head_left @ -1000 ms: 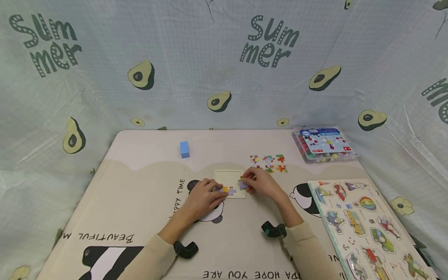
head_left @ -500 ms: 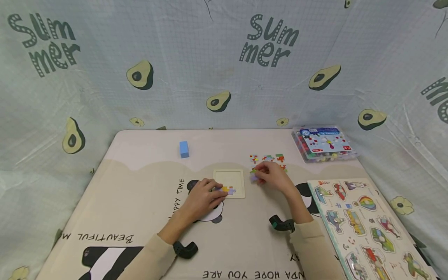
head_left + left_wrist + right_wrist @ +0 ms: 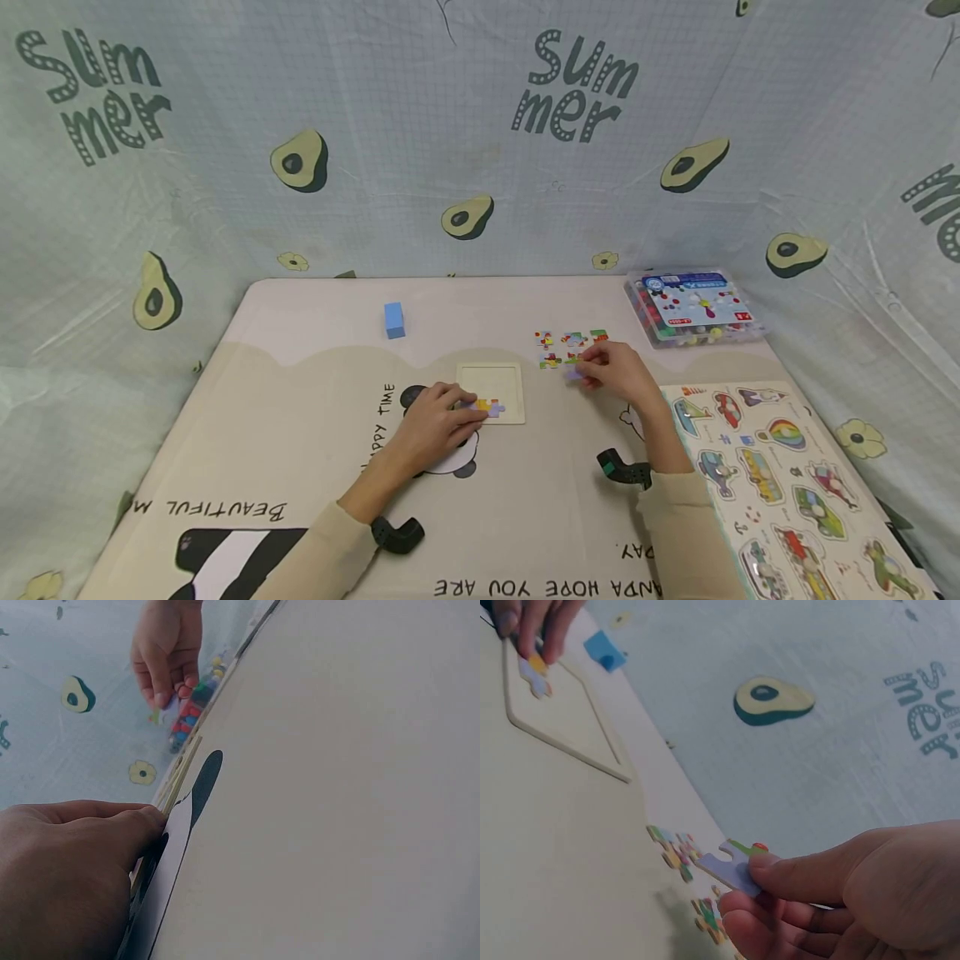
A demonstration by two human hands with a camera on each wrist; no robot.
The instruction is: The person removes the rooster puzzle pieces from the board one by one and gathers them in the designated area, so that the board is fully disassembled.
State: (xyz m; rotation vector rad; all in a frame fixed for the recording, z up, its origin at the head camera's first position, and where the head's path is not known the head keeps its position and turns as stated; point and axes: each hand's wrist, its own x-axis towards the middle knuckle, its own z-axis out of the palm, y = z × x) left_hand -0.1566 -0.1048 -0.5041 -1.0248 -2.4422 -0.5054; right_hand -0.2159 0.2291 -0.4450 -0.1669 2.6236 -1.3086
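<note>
A shallow square puzzle tray (image 3: pixel 522 396) lies in front of the person. Along its near side sit joined yellow and purple jigsaw pieces (image 3: pixel 493 409). My left hand (image 3: pixel 437 423) rests at the tray's near left corner, its extended fingertips pressing on these pieces. To the right, my right hand (image 3: pixel 618 371) pinches a purple jigsaw piece (image 3: pixel 727 870) between thumb and fingers. A green edge and a red spot show on that piece. It hovers beside loose jigsaw pieces (image 3: pixel 550 361) laid in rows, some of them hidden by the hand.
A blue block (image 3: pixel 394 321) stands at the back left. At the back right is a clear plastic box (image 3: pixel 697 308) of colourful parts. A large board with vehicle pictures (image 3: pixel 795 483) lies at the right, partly under the right forearm. A patterned curtain (image 3: pixel 390 125) hangs behind the table.
My right hand has moved right with the purple jigsaw piece, from the tray's right edge to the near side of the loose pieces. My left hand has stayed in place.
</note>
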